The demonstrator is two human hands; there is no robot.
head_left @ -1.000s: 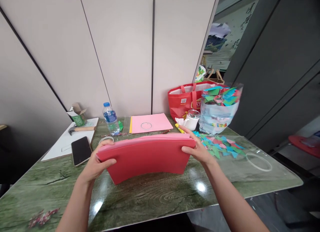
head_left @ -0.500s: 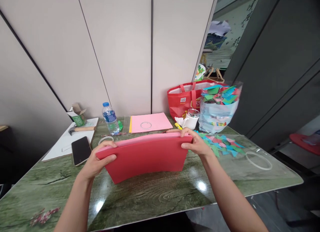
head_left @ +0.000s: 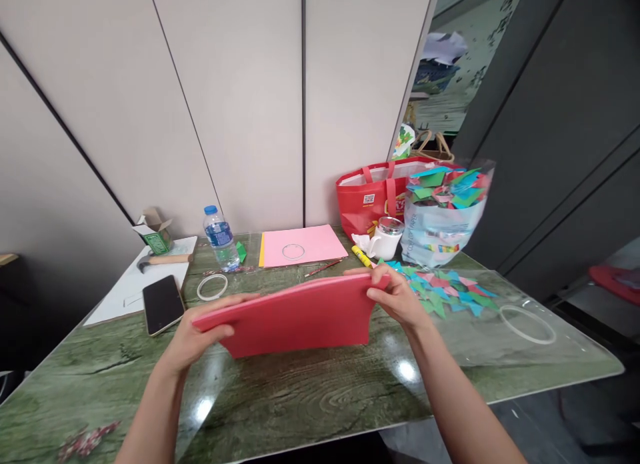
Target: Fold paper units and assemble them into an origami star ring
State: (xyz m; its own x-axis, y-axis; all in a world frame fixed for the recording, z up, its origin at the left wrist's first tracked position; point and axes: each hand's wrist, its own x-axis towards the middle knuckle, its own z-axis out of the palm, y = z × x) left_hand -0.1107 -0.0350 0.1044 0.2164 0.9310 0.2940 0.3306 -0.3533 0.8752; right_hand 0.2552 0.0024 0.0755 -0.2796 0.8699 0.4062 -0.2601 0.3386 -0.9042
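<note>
Between my hands a stack of red and pink paper (head_left: 300, 321) stands on its long edge on the table, its top tilted back toward me. My left hand (head_left: 193, 334) grips the stack's upper left corner, thumb on the red face and fingers behind. At the upper right corner my right hand (head_left: 397, 297) pinches it, thumb in front and fingers over the top edge. Behind the stack lie a pencil (head_left: 324, 267) and a pink sheet (head_left: 305, 244) with a ring (head_left: 293, 251) on it.
To the left are a phone (head_left: 163, 304), a hammer (head_left: 167, 259), a roll of tape (head_left: 212, 287) and a water bottle (head_left: 221, 237). Cut paper pieces (head_left: 450, 291), a white mug (head_left: 387, 239), a red bag (head_left: 360, 207) and a filled plastic bag (head_left: 443, 217) stand or lie right.
The stack's upper edge has dropped slightly and leans more, so its red face looks shorter. The pencil and tape roll behind it show more fully. Both hands keep their hold.
</note>
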